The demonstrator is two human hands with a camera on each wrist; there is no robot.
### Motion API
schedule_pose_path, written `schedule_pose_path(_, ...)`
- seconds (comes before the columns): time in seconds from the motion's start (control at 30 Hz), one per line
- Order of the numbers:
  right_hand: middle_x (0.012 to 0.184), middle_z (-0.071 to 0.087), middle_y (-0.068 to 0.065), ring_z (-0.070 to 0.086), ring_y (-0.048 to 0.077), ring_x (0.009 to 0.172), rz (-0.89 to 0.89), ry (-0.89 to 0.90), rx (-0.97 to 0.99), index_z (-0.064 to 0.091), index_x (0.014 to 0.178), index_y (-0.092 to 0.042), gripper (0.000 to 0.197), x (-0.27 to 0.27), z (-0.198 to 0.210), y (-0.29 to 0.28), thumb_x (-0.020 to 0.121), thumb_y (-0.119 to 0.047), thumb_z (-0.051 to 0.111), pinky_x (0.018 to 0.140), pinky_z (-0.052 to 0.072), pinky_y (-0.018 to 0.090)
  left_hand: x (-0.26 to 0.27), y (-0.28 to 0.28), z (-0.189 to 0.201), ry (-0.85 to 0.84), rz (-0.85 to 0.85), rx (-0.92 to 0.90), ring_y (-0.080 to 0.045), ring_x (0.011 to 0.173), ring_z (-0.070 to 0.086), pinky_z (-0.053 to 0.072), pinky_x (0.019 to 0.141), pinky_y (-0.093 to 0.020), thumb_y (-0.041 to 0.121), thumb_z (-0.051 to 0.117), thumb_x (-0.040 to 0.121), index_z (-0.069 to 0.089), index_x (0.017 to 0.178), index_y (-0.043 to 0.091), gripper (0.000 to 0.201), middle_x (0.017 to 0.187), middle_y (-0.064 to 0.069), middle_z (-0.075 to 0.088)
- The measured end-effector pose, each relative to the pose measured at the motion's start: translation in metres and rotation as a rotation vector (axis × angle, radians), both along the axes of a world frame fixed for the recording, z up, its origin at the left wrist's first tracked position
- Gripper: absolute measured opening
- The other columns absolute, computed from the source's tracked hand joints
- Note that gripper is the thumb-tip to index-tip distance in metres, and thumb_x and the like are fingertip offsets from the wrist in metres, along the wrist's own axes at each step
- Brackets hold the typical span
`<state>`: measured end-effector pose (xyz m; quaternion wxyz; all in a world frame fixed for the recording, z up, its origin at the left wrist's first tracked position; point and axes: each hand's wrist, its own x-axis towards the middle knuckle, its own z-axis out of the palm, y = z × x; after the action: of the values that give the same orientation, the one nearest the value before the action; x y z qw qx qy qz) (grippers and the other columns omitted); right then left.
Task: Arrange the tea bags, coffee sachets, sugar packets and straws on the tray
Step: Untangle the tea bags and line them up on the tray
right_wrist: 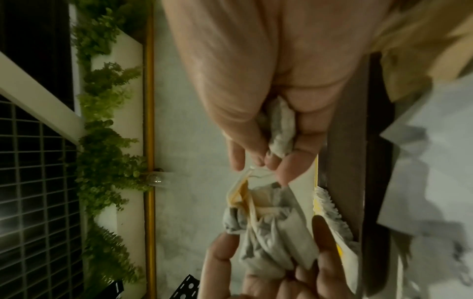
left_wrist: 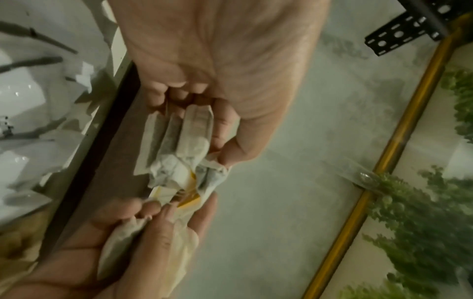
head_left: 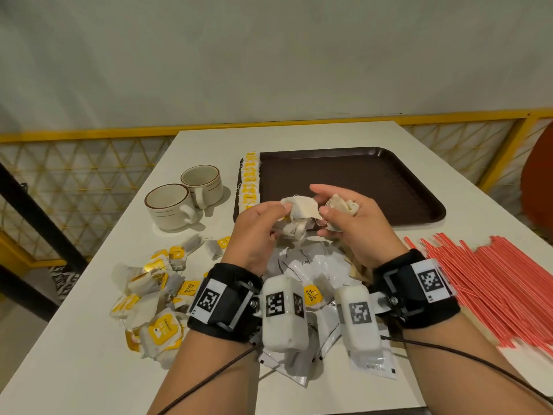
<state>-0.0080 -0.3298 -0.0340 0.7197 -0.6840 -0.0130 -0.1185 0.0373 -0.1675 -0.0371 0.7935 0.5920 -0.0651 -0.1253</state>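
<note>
Two clumps of tea bags [head_left: 299, 215] clutched in left hand [head_left: 257, 232] and right hand [head_left: 353, 223]; tangled strings risk tearing if tugged apart.

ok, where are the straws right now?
In the head view the red straws lie loose on the table at the right, just beyond the right hand and off the near right corner of the brown tray.

Head view looks down over the table [head_left: 89, 354]; both wrist views closely share the tray [left_wrist: 84, 182] edge.
</note>
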Motion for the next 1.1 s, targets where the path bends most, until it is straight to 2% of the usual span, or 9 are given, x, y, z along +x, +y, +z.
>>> schedule_pose_path(0.1, 0.119, 0.062, 0.001, 0.06, 0.016, 0.067, 0.061, -0.086, -0.097, 0.071, 0.11, -0.024, 0.044, 0.0, 0.002, 0.0, 0.089, 0.012, 0.054, 0.056, 0.051, 0.021, 0.0, 0.002, 0.002, 0.078, -0.05, -0.055, -0.011, 0.057, 0.058, 0.041, 0.044, -0.017, 0.008, 0.058, 0.091, 0.068, 0.082, 0.007, 0.014, 0.07, -0.005, 0.066)
schedule_pose_path(0.23, 0.118, 0.063, 0.003, 0.052, 0.017, 0.062, 0.025, -0.159, -0.101, 0.073, 0.088, -0.011, 0.025, 0.0, 0.006, -0.002, 0.088, 0.009, 0.058, 0.048, 0.044, 0.021, -0.002, 0.002, 0.003, 0.032, -0.042, -0.014, -0.012, 0.055, 0.06, 0.045, 0.049, -0.021, 0.007, 0.058, 0.09, 0.069, 0.078, 0.009, 0.017, 0.065, -0.004, 0.067)
schedule_pose_path(0.3, 0.109, 0.068, 0.002, 0.048, 0.014, 0.057, 0.009, -0.159, -0.101, 0.071, 0.088, -0.008, 0.014, -0.001, 0.011, -0.004, 0.09, 0.001, 0.06, 0.044, 0.041, 0.021, -0.003, 0.001, 0.001, -0.022, 0.013, 0.029, -0.018, 0.062, 0.063, 0.054, 0.059, -0.029, 0.006, 0.061, 0.088, 0.072, 0.071, 0.013, 0.021, 0.067, -0.007, 0.068)
schedule_pose_path(0.37, 0.083, 0.068, 0.001, 0.049, 0.013, 0.057, -0.027, -0.151, -0.132, 0.071, 0.09, -0.011, 0.011, -0.004, 0.019, -0.006, 0.09, -0.004, 0.062, 0.041, 0.038, 0.022, -0.002, 0.002, -0.002, -0.097, 0.08, 0.105, -0.022, 0.073, 0.063, 0.057, 0.069, -0.038, 0.005, 0.063, 0.086, 0.075, 0.067, 0.02, 0.027, 0.077, -0.008, 0.069)
schedule_pose_path(0.5, 0.068, 0.062, 0.005, 0.052, 0.012, 0.054, 0.086, -0.057, -0.292, 0.071, 0.09, -0.012, 0.008, -0.011, 0.036, -0.011, 0.082, -0.012, 0.073, 0.04, 0.037, 0.022, 0.0, 0.001, -0.007, -0.298, 0.175, 0.236, -0.011, 0.081, 0.064, 0.054, 0.078, -0.027, -0.001, 0.061, 0.086, 0.072, 0.076, 0.024, 0.029, 0.086, 0.001, 0.072)
schedule_pose_path(0.6, 0.065, 0.061, 0.003, 0.051, 0.008, 0.052, 0.214, 0.033, -0.364, 0.07, 0.09, -0.004, 0.012, -0.012, 0.035, -0.006, 0.08, -0.011, 0.074, 0.041, 0.039, 0.021, 0.001, 0.0, -0.009, -0.333, 0.164, 0.239, -0.012, 0.074, 0.064, 0.053, 0.069, -0.028, -0.005, 0.063, 0.083, 0.066, 0.075, 0.018, 0.025, 0.08, -0.002, 0.069)
schedule_pose_path(0.77, 0.068, 0.063, 0.003, 0.05, 0.011, 0.054, -0.012, 0.095, -0.243, 0.069, 0.091, -0.005, 0.01, 0.001, 0.017, 0.004, 0.083, -0.011, 0.073, 0.041, 0.041, 0.021, 0.001, -0.002, -0.01, -0.344, 0.167, 0.226, -0.009, 0.062, 0.057, 0.049, 0.059, -0.024, -0.007, 0.066, 0.08, 0.06, 0.073, 0.017, 0.026, 0.068, 0.0, 0.062)
schedule_pose_path(0.97, 0.073, 0.062, 0.012, 0.05, 0.02, 0.054, -0.118, 0.105, -0.242, 0.064, 0.086, -0.004, 0.014, 0.008, 0.008, 0.007, 0.082, -0.013, 0.075, 0.043, 0.043, 0.026, 0.002, -0.003, -0.01, -0.417, 0.082, 0.207, -0.019, 0.073, 0.057, 0.05, 0.073, -0.043, 0.006, 0.062, 0.083, 0.061, 0.079, 0.026, 0.021, 0.077, -0.002, 0.061)
schedule_pose_path(1.1, 0.071, 0.056, 0.009, 0.047, 0.013, 0.047, -0.128, 0.138, -0.176, 0.062, 0.081, -0.009, 0.009, 0.01, 0.006, 0.007, 0.083, -0.006, 0.071, 0.042, 0.042, 0.024, -0.003, -0.005, -0.006, -0.513, 0.001, 0.332, -0.014, 0.088, 0.062, 0.053, 0.085, -0.041, 0.0, 0.046, 0.089, 0.069, 0.085, 0.033, 0.04, 0.094, 0.004, 0.068)
